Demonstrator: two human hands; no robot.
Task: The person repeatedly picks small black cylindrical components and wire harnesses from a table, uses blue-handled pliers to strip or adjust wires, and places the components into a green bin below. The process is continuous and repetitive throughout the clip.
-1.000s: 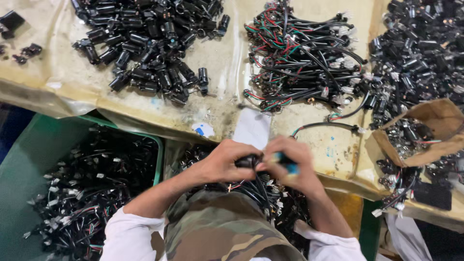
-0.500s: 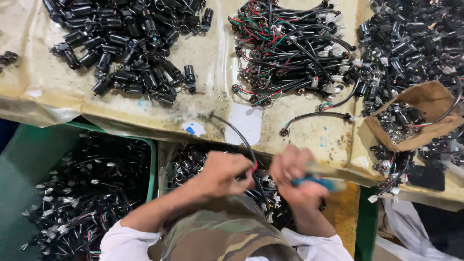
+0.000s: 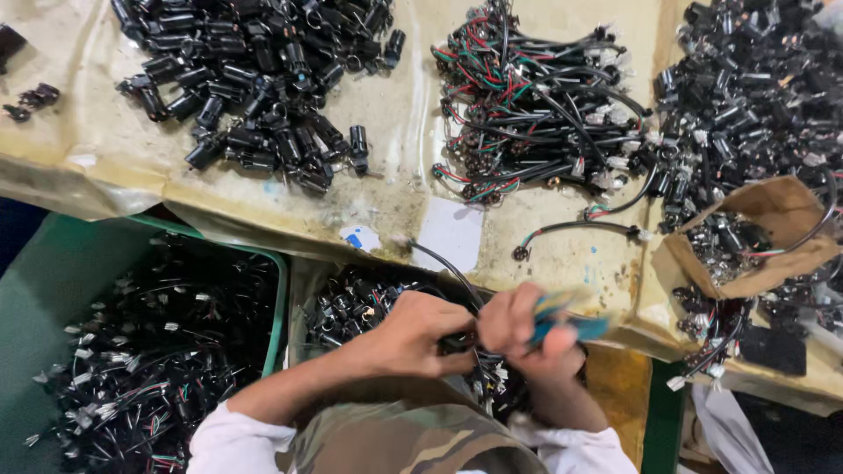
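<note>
The person works low at the bench edge with both hands close together over an open bin of black connector parts [image 3: 360, 303]. The left hand [image 3: 421, 338] is curled shut around a thin black cable [image 3: 443, 268], whose free end arcs up toward the bench; the right hand [image 3: 527, 329] is closed on a blue-handled hand tool [image 3: 571, 323], blurred so that its exact kind cannot be told, held just beside the point where the cable leaves the left fist. Judging by how things lie, the work looks well under way rather than near its end: the green crate [image 3: 53, 290] at the person's left holds a deep tangle of wired pieces with white tags, and a bundle of red, green and black wire harnesses [image 3: 527, 114] lies on the stained bench [image 3: 395, 132]. Much seems left too: a heap of black cylindrical connectors [image 3: 255, 88] sits at the far left of the bench, another mass of black parts [image 3: 755, 96] at the far right, and a torn cardboard box [image 3: 773, 228] holds more. A single cable with end fittings [image 3: 575, 230] lies apart near the bench edge, beside a white slip of paper [image 3: 452, 233].
</note>
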